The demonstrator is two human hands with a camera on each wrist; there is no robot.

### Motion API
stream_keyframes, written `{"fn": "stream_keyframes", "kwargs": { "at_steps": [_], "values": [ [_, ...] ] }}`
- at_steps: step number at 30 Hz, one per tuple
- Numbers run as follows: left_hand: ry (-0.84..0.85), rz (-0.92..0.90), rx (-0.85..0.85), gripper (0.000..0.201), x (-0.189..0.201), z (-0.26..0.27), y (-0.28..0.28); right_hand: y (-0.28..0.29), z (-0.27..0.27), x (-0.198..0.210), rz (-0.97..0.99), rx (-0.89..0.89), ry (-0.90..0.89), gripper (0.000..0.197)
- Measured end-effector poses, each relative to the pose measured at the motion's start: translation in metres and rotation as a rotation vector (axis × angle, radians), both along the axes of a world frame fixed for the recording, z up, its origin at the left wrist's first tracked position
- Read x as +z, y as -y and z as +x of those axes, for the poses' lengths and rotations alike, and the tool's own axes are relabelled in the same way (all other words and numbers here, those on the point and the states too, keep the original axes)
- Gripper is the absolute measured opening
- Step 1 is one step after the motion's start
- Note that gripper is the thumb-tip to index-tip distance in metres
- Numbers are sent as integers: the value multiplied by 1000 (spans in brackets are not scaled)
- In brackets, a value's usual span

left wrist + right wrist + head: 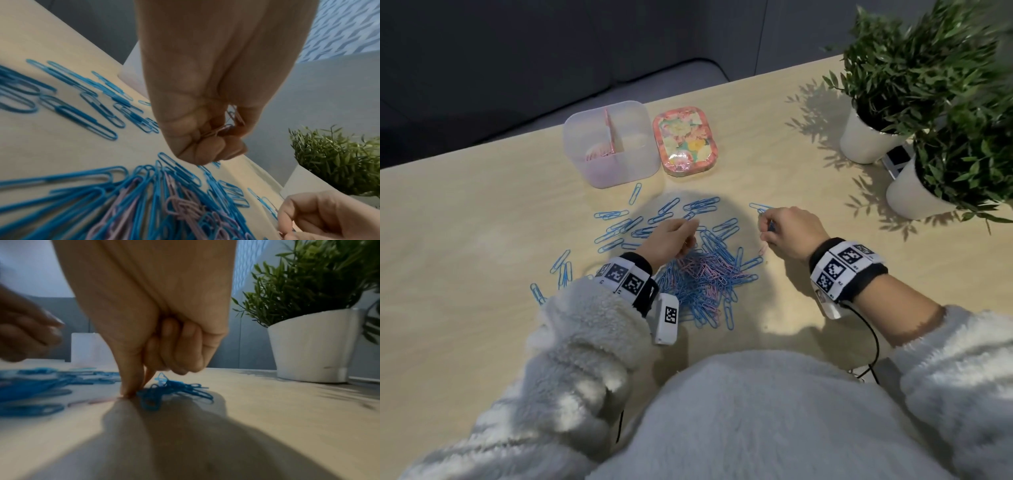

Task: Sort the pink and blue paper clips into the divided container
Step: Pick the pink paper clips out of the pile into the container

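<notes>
A mixed heap of blue and pink paper clips [705, 284] lies on the table before me, with loose blue clips [619, 222] scattered around it. My left hand [688, 236] hovers over the heap, fingers curled round a few pink clips [228, 128]. My right hand [765, 233] is to the right of the heap, and a tangle of blue clips [170, 389] hangs from its curled fingers. Its thumb and forefinger [131, 394] touch the table beside a single pink clip [98, 401]. The translucent divided container [626, 164] stands behind, with pink clips in its left compartment.
A flowered tin [685, 140] sits just right of the container. Two white potted plants [866, 140] [914, 195] stand at the right edge of the table. The table's far edge runs close behind the container.
</notes>
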State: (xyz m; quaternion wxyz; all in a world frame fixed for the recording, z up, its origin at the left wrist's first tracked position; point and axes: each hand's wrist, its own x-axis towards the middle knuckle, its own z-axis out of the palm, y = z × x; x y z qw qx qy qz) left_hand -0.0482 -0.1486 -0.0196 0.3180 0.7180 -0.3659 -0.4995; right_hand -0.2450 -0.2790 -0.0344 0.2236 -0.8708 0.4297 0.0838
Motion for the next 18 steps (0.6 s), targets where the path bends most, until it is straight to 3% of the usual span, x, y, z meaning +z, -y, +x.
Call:
{"fn": "stream_keyframes", "kwargs": {
  "at_steps": [4, 6, 8, 10, 13, 15, 18],
  "values": [
    [-10, 18, -52, 27, -9, -1, -2, 6, 3, 0, 90, 19, 49, 11],
    [26, 16, -65, 21, -11, -1, -3, 4, 5, 3, 283, -141, 312, 13],
    [164, -6, -132, 22, -12, -1, -3, -1, 1, 8, 613, -426, 641, 20],
    [346, -14, -253, 19, -12, -1, -3, -3, -6, 7, 813, -591, 788, 21],
    [554, 9, -374, 13, -15, 1, -2, -6, -15, -3, 763, -567, 639, 18],
    [545, 13, -362, 11, -17, 4, -2, -7, -18, -10, 558, -399, 483, 8],
    [499, -9, -267, 6, -16, 10, 1, -10, -19, -16, 284, -96, 300, 15]
  ]
}}
